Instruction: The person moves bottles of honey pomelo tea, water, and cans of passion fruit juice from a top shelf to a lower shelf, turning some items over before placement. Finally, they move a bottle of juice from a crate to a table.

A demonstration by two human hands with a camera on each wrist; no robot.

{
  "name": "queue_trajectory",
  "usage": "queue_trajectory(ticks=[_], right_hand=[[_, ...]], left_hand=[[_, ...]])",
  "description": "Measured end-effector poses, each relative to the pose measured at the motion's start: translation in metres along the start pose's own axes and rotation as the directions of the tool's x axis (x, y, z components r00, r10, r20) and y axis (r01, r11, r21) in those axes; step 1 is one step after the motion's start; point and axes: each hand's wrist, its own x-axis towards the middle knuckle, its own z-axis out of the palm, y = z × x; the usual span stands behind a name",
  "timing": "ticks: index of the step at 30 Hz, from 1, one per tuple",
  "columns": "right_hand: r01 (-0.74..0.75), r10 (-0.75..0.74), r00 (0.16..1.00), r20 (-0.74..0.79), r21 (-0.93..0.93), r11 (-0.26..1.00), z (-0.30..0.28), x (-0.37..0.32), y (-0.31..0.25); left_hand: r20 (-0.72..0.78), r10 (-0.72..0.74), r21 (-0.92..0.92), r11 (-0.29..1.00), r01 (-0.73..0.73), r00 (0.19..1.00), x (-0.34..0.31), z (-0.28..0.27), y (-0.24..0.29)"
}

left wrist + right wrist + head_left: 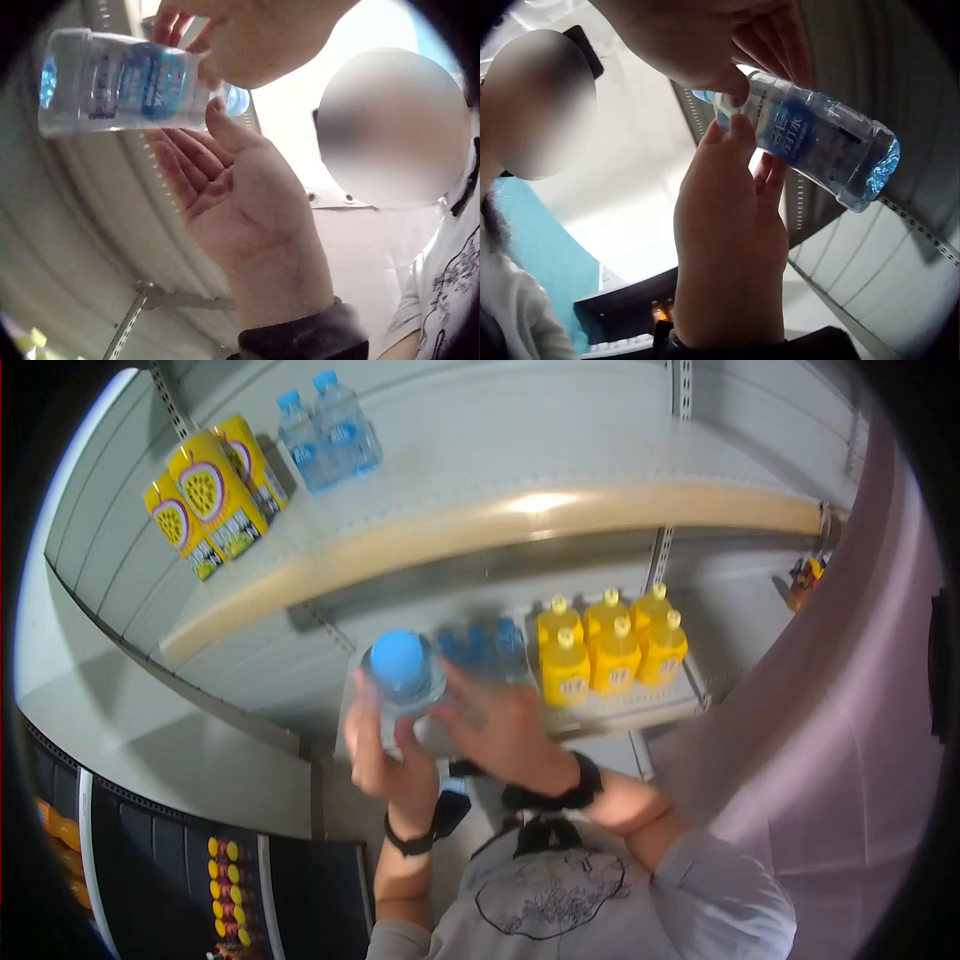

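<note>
Between the two hands is a clear plastic bottle with a blue cap, its cap end toward the head camera. The left hand holds it from the left, thumb near the neck, as the left wrist view shows with the hand beside the bottle. From the other side the right hand grips it, thumb at the neck and fingers behind; in the right wrist view this hand is below the bottle, whose blue label faces that camera.
The upper shelf bears yellow passion-fruit packs and two water bottles. On the lower shelf are several yellow bottles and small blue-capped bottles. A pink curtain hangs at the right; a dark rack stands lower left.
</note>
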Motion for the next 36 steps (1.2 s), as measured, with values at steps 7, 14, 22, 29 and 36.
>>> queue_trajectory(ticks=[7, 14, 22, 29, 36], right_hand=[[-0.496, 0.512, 0.852, 0.112, -0.145, 0.856, 0.029, -0.066, 0.101], [-0.609, 0.626, 0.780, -0.002, -0.232, 0.758, 0.043, -0.122, 0.186], [-0.687, 0.692, 0.720, -0.044, -0.178, 0.704, 0.047, -0.140, 0.224], [-0.706, 0.695, 0.707, -0.129, -0.177, 0.686, 0.056, -0.130, 0.237], [-0.701, 0.680, 0.713, -0.172, -0.180, 0.690, 0.064, -0.140, 0.251]], left_hand=[[0.294, -0.373, -0.226, 0.867, 0.444, 0.880, -0.101, 0.076, -0.063], [0.446, -0.366, -0.212, 0.844, 0.494, 0.817, -0.180, 0.143, -0.103], [0.577, -0.323, -0.171, 0.850, 0.498, 0.750, -0.216, 0.186, -0.131], [0.550, -0.348, -0.190, 0.833, 0.520, 0.759, -0.206, 0.206, -0.132], [0.598, -0.316, -0.244, 0.803, 0.543, 0.737, -0.209, 0.210, -0.146]])
